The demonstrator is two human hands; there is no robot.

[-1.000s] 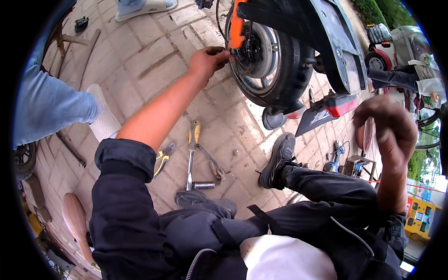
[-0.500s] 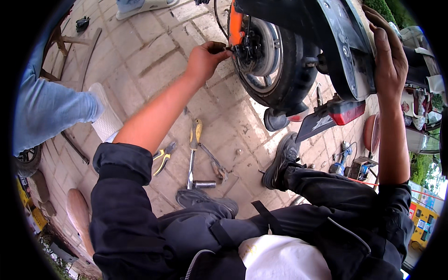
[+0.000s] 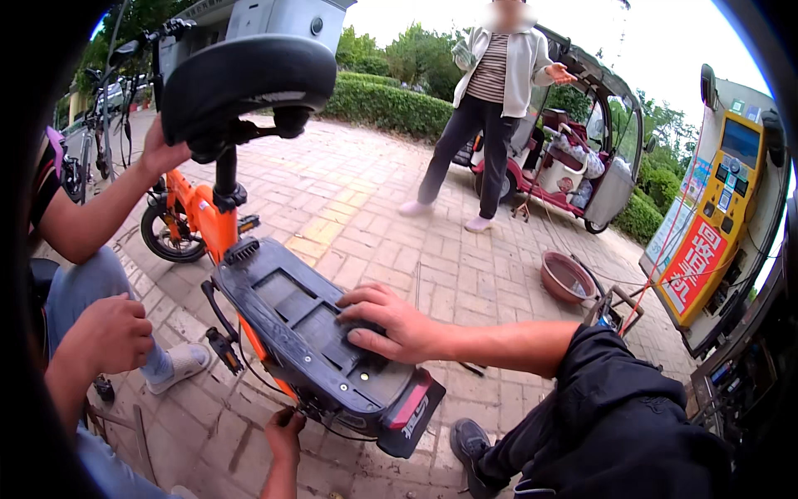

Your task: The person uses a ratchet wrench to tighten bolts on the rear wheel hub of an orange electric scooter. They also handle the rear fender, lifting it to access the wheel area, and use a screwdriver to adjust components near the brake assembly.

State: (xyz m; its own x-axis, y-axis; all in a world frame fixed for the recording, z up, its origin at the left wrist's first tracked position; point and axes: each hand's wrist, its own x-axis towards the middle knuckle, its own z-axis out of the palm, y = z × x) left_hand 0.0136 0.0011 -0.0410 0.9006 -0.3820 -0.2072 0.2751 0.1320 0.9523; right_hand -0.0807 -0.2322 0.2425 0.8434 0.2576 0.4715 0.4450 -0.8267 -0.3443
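Note:
An orange electric bike [image 3: 196, 209] stands before me, with its black saddle [image 3: 249, 90] at upper left and a black rear carrier [image 3: 283, 287] toward me. My right hand [image 3: 392, 323] rests on top of the carrier, fingers spread and slightly bent. Low beside the rear end, under the carrier, my left hand [image 3: 285, 434] has its fingertips pinched together. What they hold, if anything, is too small to make out. A red tail light [image 3: 409, 406] sits at the carrier's near end. The rear wheel is mostly hidden beneath.
A seated person at left has one hand [image 3: 160, 151] by the saddle and the other [image 3: 112, 334] closed above the knee. Another person [image 3: 490, 100] stands beyond the bike, near a red three-wheeler [image 3: 573, 166]. A brown basin [image 3: 568, 277] and a yellow kiosk [image 3: 721, 216] are at right.
My view has swung up from the ground tools to the whole bike and the people. My right hand has shifted from the carrier's side onto its top. My left hand stays low by the rear wheel.

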